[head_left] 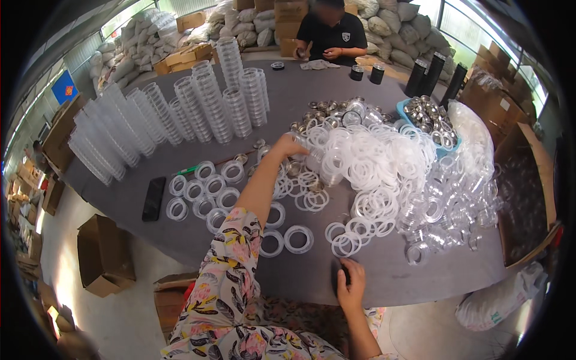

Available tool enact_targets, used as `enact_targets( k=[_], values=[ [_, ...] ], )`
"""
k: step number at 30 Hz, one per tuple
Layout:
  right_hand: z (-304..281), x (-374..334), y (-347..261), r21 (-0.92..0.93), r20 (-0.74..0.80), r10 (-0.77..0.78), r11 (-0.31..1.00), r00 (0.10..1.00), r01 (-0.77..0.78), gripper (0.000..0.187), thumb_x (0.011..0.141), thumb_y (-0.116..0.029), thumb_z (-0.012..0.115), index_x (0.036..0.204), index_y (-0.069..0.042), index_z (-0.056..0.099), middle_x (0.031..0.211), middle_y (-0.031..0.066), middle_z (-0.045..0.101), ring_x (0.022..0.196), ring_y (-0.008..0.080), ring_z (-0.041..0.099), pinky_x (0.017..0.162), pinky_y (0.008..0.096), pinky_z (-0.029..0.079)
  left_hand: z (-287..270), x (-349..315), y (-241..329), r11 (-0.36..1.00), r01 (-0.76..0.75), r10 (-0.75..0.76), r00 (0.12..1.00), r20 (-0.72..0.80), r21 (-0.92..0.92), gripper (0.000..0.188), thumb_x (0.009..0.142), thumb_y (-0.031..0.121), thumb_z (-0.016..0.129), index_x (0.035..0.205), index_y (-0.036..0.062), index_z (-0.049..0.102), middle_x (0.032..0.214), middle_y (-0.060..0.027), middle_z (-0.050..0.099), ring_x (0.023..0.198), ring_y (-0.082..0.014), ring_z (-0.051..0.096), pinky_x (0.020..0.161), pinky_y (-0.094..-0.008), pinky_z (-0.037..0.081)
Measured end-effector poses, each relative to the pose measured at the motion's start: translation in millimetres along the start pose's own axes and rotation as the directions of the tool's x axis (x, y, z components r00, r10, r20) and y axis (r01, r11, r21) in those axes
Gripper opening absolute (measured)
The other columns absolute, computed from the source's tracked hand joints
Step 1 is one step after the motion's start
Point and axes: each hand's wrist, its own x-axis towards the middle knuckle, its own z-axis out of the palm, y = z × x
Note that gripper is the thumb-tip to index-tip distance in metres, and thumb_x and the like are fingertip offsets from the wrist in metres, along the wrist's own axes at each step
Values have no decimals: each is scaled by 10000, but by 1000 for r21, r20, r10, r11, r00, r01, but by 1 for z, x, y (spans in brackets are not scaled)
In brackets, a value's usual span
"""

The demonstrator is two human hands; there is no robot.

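Observation:
My left hand (pixel 287 146) reaches far forward over the grey table (pixel 300 279), at the near edge of a big heap of white plastic rings (pixel 372 162). Its fingers curl around a ring or clear lid at the heap's edge; I cannot tell which. My right hand (pixel 351 283) rests at the table's near edge, its fingers closed on a small dark object (pixel 342 275). Assembled clear-and-white rings (pixel 207 189) lie in loose rows to the left of my left arm. More single rings (pixel 298 239) lie between my hands.
Tall stacks of clear round containers (pixel 198 108) fill the back left. Metal lids (pixel 327 114) lie behind the heap, and a blue basket (pixel 454 146) holds more. Clear lids (pixel 456 204) spread at the right. A black phone (pixel 153 198) lies at the left. A person in black (pixel 333 36) works opposite. An open cardboard box (pixel 531 192) stands at the right.

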Motion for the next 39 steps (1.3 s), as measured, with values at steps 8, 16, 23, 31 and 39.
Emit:
enact_targets(
  k=[8,16,23,31,39],
  values=[
    [1,1,-2,-12,-22,-3,1000,1000,3,223,811,-115,603,1003,-4,624,1021,166,616,951,338,562,858,407,425,9,-12,25,967,28,-51,995,86,252,920,449,285,881,1194,-113,518,1217,-238,557,1108,-301,563,935,-333,438],
    [1,3,-5,-9,-26,-10,1000,1000,10,188,806,-113,614,966,-15,637,1005,146,626,932,328,575,843,401,435,1,-26,20,969,-50,46,999,22,241,786,466,289,864,1109,-68,586,1058,-210,640,980,-306,629,917,-383,443],
    [0,1,-3,18,-57,-9,1000,998,10,199,801,-84,621,985,-8,630,1014,149,624,947,328,573,840,395,444,21,-90,56,780,-21,217,946,-239,625,531,560,313,772,985,28,629,873,-185,670,899,-305,649,900,-457,417],
    [1,-4,-1,41,-106,-35,998,994,39,327,784,-48,638,1102,5,581,1053,176,599,975,324,569,846,387,452,8,-119,20,937,-144,24,936,-351,-318,405,614,113,791,965,5,621,837,-114,683,758,-187,660,664,-328,520],
    [10,29,-19,334,-222,35,942,974,42,816,721,15,698,1412,-14,265,1354,151,389,1097,247,519,938,341,421,42,-219,69,952,-264,226,947,-229,-156,378,674,149,799,974,6,618,867,-100,691,750,-145,641,668,-280,512]
  ],
)
